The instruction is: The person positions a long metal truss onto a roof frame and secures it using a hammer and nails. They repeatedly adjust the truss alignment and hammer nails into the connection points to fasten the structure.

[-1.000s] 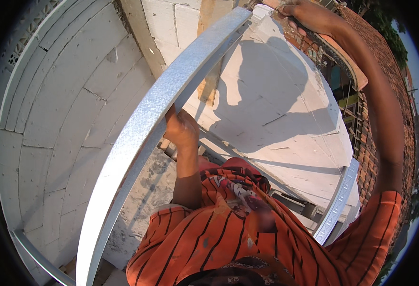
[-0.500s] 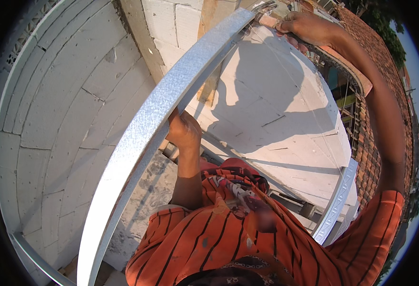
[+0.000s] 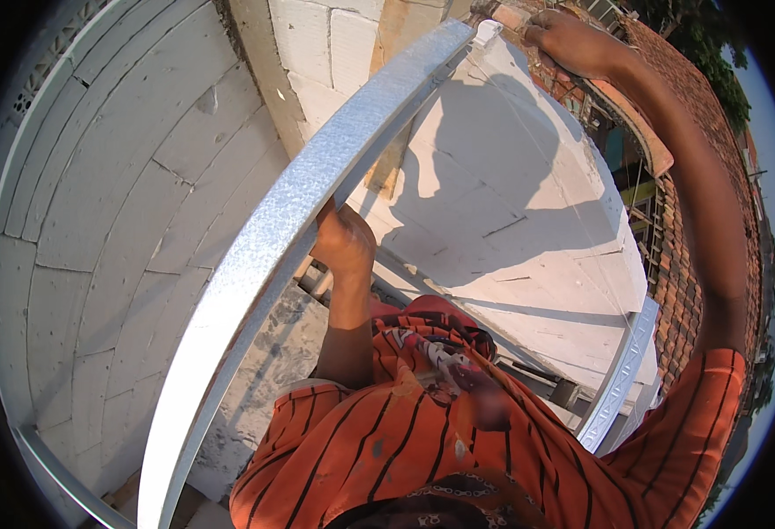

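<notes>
left hand (near centre, ten o'clock) clasps the metal channel; right hand, one o'clock: grip cannot be determined.

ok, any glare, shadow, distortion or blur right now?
Head view throughout: glare washes the metal beam white toward its lower end; a broad shadow darkens the pale block wall; fisheye bows straight edges, black at the corners; a blurred blob overlaps the orange striped shirt.
</notes>
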Available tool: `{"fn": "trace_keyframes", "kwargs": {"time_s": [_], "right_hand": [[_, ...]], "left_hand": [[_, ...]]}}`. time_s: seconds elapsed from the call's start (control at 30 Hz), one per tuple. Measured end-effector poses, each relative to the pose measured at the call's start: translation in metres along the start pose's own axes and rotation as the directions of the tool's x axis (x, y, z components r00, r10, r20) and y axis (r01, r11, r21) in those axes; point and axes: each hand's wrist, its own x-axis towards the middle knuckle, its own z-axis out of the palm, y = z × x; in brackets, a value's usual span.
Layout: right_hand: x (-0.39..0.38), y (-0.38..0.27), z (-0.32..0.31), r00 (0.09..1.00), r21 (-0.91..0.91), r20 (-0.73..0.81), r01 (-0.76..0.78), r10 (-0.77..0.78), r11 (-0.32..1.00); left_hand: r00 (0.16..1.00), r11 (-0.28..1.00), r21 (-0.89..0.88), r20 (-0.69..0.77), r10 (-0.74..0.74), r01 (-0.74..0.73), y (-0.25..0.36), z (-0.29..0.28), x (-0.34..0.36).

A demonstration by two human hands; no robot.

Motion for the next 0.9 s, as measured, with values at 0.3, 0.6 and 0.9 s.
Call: {"fn": "trace_keyframes", "kwargs": {"time_s": [0.3, 0.6, 0.9], "right_hand": [[-0.014, -0.080, -0.011, 0.963, 0.013, 0.030, -0.267, 0.266, 0.964], [-0.006, -0.016, -0.006, 0.997, 0.018, 0.019, -0.078, 0.078, 0.997], [-0.010, -0.014, 0.005, 0.997, 0.044, -0.036, -0.073, 0.075, 0.996]], "left_hand": [[0.941, 0.724, -0.639, -0.001, -0.338, 0.259, 0.006, 0.003, 0.006], [0.970, 0.886, -0.411, -0.015, -0.244, 0.216, 0.013, 0.003, 0.007], [0.994, 0.994, -0.022, 0.007, -0.109, 0.109, 0.005, 0.000, 0.002]]}}
